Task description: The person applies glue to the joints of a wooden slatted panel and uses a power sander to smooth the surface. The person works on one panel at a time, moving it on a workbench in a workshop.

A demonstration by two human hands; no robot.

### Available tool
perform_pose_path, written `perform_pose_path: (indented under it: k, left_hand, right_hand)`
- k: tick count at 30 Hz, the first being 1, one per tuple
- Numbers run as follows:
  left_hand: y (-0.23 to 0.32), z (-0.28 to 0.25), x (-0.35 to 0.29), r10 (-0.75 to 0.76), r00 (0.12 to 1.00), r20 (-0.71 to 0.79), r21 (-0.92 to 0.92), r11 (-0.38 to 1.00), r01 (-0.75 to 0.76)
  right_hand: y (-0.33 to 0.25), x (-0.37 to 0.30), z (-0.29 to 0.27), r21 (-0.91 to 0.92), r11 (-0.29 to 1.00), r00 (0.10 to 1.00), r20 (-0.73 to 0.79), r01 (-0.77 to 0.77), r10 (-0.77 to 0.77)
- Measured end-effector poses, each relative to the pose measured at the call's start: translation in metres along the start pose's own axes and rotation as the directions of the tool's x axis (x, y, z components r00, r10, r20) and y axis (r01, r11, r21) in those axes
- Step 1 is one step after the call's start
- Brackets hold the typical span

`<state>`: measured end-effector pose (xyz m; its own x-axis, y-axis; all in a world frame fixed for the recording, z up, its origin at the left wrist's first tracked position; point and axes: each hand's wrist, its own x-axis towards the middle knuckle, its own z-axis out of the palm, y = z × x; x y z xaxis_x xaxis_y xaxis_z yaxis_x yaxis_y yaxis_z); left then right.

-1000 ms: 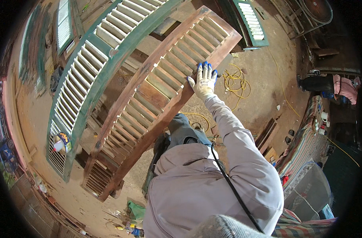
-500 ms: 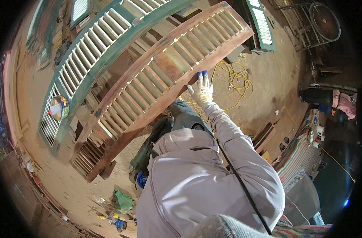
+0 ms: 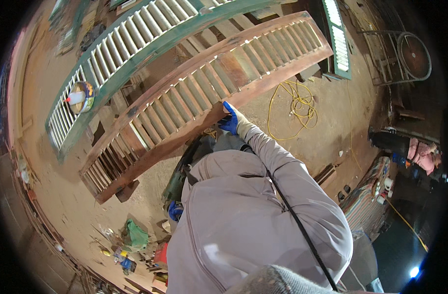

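Note:
A long brown wooden louvered shutter lies slantwise in front of me, its bare slats showing. My right hand, in a white glove with a blue coating, grips its near edge. One finger reaches onto the frame's top; the others are bent against the side. Low beside my left hip is my left hand, in a blue glove; its fingers are mostly hidden, and I cannot make out anything held. Beyond the brown shutter lies a green-framed louvered shutter with pale slats, carrying a round tin and a white bottle with a red tip.
A yellow cable lies coiled on the floor to the right. Another green shutter and a wheeled metal cart stand at the far right. A green cloth and scattered tools lie at the lower left. A striped cloth covers something at right.
My right hand has slid left along the shutter's near edge and turned from lying flat to bent fingers gripping it. The whole view has shifted slightly.

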<state>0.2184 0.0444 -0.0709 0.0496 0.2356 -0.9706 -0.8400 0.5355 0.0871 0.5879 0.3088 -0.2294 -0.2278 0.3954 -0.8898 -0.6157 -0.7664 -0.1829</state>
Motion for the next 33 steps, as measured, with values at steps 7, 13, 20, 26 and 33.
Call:
perform_pose_path:
  k: [7,13,20,26,33]
  left_hand:
    - [-0.032,-0.038,-0.001,0.061,0.996,0.062,-0.289,0.956,-0.040]
    - [-0.083,-0.052,0.010,0.053,0.944,0.325,-0.757,0.612,0.227]
    - [-0.124,-0.040,0.008,0.232,0.967,-0.104,-0.610,0.753,-0.247]
    - [-0.142,-0.047,0.014,0.219,0.976,-0.008,-0.602,0.778,-0.180]
    - [-0.117,-0.036,0.020,0.131,0.990,0.044,-0.715,0.697,-0.060]
  right_hand:
    - [0.010,0.045,0.007,0.246,0.965,0.976,0.216,-0.089,0.035]
    - [-0.011,0.014,0.023,0.205,0.968,0.987,0.107,-0.143,0.123]
    - [-0.036,-0.035,0.050,0.002,0.996,0.991,0.097,-0.088,0.087]
    - [-0.103,-0.063,0.085,-0.271,0.942,0.958,0.255,0.200,-0.130]
    - [-0.153,-0.050,0.212,-0.216,0.913,0.911,0.309,0.346,-0.273]
